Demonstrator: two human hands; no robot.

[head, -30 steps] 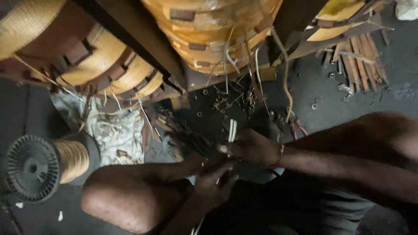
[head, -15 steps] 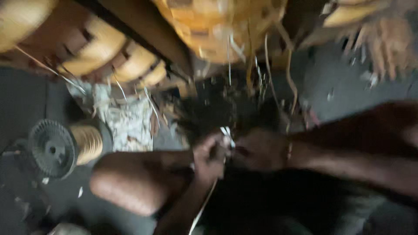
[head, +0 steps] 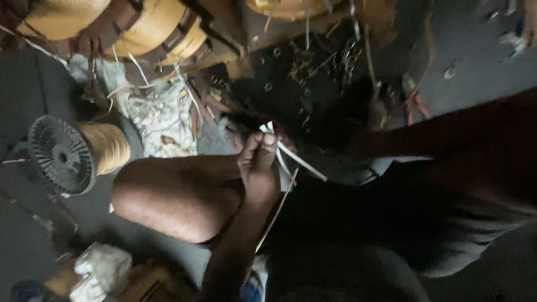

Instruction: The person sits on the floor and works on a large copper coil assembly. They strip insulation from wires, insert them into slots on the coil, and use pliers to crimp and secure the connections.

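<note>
left hand (head: pixel 258 168) grip pinching white strips (head: pixel 291 156) | right hand hidden in dark, grip unclear

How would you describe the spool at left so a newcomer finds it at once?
Start at the person's bent knee in the middle of the view and look just left of it on the dark floor. There lies the spool, on its side, its black ribbed round flange facing the camera. Its tan winding matches the big yellow coils above, but it alone is small with a black flange.
</note>
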